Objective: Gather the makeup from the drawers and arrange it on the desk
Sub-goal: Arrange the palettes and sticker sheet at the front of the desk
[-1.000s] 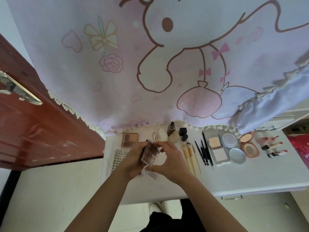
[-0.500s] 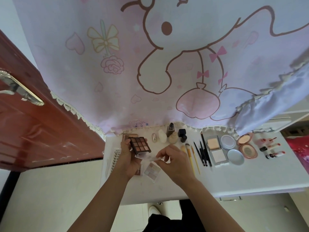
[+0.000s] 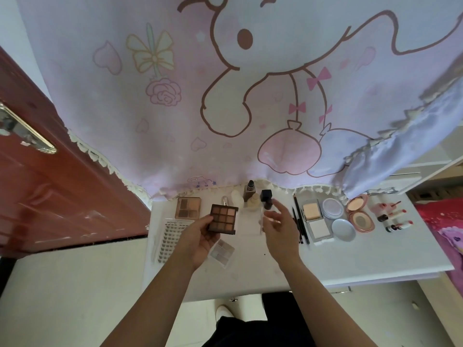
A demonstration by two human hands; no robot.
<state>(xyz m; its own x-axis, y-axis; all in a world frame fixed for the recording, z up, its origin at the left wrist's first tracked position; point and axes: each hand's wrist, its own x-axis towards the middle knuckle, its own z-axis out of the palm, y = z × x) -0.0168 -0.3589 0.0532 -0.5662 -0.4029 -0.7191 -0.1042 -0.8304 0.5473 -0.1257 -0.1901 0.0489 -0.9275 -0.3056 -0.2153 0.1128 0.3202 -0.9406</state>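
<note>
- A brown eyeshadow palette (image 3: pixel 223 219) is held in the left hand's (image 3: pixel 200 242) grip, above the table (image 3: pixel 350 256).
- A clear lid (image 3: pixel 251 221) is pinched at its edge by the blurred right hand (image 3: pixel 280 229).

We're looking into a home bedroom: a cartoon curtain (image 3: pixel 175 96) is hanging over a white desk (image 3: pixel 350 256), makeup (image 3: pixel 316 222) is lying in rows on it, a red door (image 3: pixel 62 184) is standing left, and pink bedding (image 3: pixel 443 216) is showing right.
</note>
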